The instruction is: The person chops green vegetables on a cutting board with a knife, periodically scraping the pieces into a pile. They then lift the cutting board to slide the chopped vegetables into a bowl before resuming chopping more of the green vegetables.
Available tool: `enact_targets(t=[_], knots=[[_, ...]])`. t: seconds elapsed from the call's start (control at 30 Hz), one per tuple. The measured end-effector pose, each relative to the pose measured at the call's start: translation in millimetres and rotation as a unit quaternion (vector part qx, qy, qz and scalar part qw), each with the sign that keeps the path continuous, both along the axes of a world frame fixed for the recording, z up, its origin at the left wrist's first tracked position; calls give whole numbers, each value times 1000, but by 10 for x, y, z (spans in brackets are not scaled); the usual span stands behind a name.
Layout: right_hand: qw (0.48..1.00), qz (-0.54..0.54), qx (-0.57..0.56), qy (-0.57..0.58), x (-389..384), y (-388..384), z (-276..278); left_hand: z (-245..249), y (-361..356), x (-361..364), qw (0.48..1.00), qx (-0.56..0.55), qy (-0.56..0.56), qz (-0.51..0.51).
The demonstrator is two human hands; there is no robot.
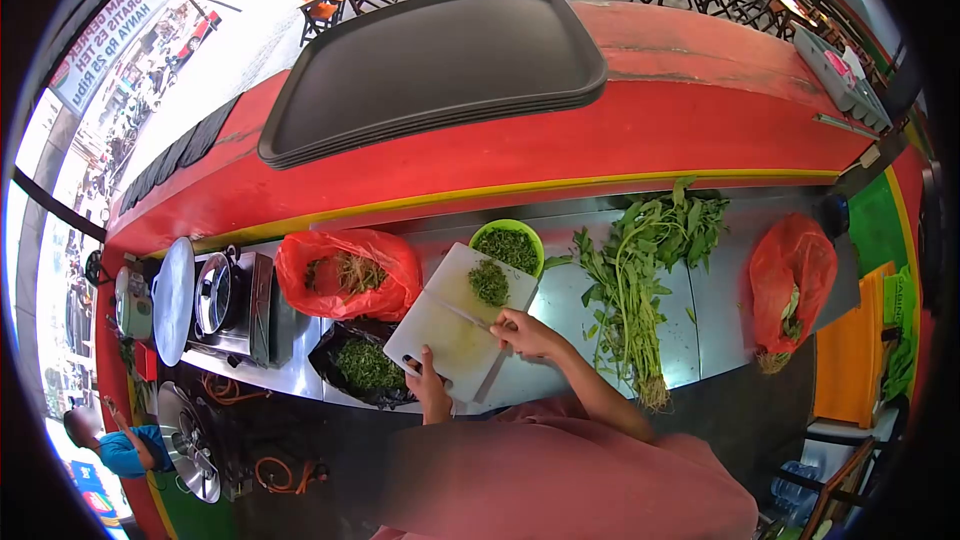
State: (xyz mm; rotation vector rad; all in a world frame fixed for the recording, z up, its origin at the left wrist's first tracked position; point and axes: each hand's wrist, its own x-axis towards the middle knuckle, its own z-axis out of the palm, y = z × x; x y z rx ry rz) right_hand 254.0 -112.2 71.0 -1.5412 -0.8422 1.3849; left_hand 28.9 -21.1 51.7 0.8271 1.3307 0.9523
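Observation:
A white cutting board (425, 333) lies tilted on the steel counter. My left hand (428, 387) grips its lower left edge at the handle slot. My right hand (527, 333) is closed on a knife (458, 311), whose blade lies across the board. Chopped greens (489, 283) form a small pile near the board's upper end. Just beyond it stands a lime-green bowl (541, 258) of chopped greens. A black plastic bag (366, 364) of chopped greens sits left of the board, under a red bag (393, 262) with roots and stems. Leafy green stalks (632, 301) lie to the right.
Stacked dark trays (440, 60) rest on the red ledge (690, 60). At left are a pot (217, 292) on a stove and a person in blue (125, 450). Another red bag (795, 270) is at the right, near an orange cloth (848, 360).

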Motion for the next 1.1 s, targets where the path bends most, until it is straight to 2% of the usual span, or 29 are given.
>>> enact_targets(t=[0.13,0.2,0.27,0.33,0.37,0.47,0.53,0.57,0.67,0.73,0.8,0.87,0.97,1.1], knots=[[998,-41,-57,-5,148,13,-73,-39,-11,15,1000,-15,4,4],[986,-105,-5,-126,167,65,-170,-77,-32,33,1000,13,-7,22],[982,-134,-13,-134,169,96,-164,-111,-31,43,1000,12,-4,27],[982,-135,3,-135,152,97,-108,-103,-32,79,999,25,-25,36],[989,-103,36,-102,149,97,-211,-93,-37,74,999,21,-14,26],[997,-7,-23,69,199,-35,81,-59,-41,63,1000,1,2,23],[999,-31,-22,-25,239,-87,-37,-90,-46,63,999,11,-22,34],[998,-69,-13,2,279,-113,-108,-90,-57,49,999,3,-14,30],[991,-118,-31,-52,393,-141,-79,-115,-69,27,999,-4,-17,28],[993,-99,-4,-62,393,-149,66,-69,-85,91,999,5,-15,41],[998,-27,-43,38,383,-233,304,-12,-75,124,999,-11,-21,40],[990,54,-48,120,379,-290,253,11,-82,141,999,-10,-23,48],[990,104,-84,45,428,-313,262,-60,-85,81,998,-10,-18,54],[998,-23,-54,-2,533,-272,86,-20,-128,93,999,0,-25,42]])
